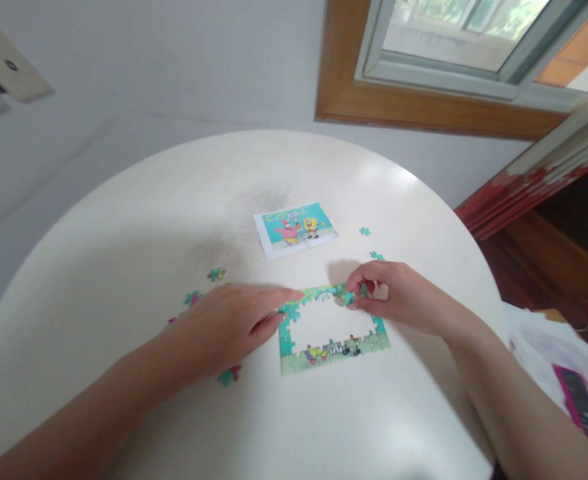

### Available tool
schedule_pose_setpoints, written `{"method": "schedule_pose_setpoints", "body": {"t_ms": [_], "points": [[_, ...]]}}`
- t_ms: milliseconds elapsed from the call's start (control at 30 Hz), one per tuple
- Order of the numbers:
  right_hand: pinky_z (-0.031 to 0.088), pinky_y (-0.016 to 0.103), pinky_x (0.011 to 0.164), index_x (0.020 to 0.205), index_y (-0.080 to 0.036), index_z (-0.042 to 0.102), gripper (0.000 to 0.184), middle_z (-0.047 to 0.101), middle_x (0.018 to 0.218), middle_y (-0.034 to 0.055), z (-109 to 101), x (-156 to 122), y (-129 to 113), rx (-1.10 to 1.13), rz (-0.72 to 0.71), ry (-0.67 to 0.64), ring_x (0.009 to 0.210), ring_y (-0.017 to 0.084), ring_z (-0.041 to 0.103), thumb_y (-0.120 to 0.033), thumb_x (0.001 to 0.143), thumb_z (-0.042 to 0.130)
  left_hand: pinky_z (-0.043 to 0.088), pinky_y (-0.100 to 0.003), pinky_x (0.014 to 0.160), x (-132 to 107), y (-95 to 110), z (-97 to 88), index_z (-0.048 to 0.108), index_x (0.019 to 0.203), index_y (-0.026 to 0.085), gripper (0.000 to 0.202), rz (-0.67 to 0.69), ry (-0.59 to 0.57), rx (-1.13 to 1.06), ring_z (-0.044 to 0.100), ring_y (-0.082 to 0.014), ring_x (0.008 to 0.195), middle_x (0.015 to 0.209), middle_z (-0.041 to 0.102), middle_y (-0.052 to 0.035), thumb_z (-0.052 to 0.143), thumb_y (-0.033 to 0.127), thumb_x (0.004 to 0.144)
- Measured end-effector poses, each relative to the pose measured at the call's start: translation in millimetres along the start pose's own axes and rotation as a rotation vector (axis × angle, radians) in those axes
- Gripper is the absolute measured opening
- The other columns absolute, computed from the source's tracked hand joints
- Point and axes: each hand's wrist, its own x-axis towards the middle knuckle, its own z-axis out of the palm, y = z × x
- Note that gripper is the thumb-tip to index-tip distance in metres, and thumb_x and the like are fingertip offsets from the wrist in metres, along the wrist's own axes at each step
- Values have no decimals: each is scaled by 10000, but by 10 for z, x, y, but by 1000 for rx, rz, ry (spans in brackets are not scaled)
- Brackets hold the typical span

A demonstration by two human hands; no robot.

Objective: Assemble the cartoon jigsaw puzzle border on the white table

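Observation:
A small jigsaw frame (331,350) lies on the round white table (139,213), its border joined and its middle bare. My right hand (399,297) pinches a teal puzzle piece (349,297) at the frame's top edge. My left hand (234,323) lies flat with fingers stretched out, the fingertips touching the frame's upper left corner. Loose teal pieces (217,273) lie by my left hand, and one piece (229,377) sits just under my left wrist.
A reference picture card (295,230) with cartoon figures lies beyond the frame. Two loose pieces (365,231) lie to its right. A window with a wooden frame (424,113) is behind the table. A white sheet and a dark pink object (581,403) lie at the right.

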Motion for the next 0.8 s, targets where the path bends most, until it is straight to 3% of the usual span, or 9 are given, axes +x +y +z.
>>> {"method": "schedule_pose_setpoints", "body": {"t_ms": [300,800], "points": [[471,341,822,908,-206,715,125,713,886,34,334,159,-117,-104,-218,95,887,195,621,-191,793,762,537,-359,804,-12,2,16,631,1293,291,418,28,45,-16,717,-239,935,1083,772,-33,437,234,928],[452,376,847,1007,-197,712,234,665,943,56,411,215,-103,-184,-232,121,912,215,601,-252,794,791,545,-371,803,18,17,15,643,1280,266,400,26,36,-39,725,-245,900,1045,774,-40,461,228,926]]}}
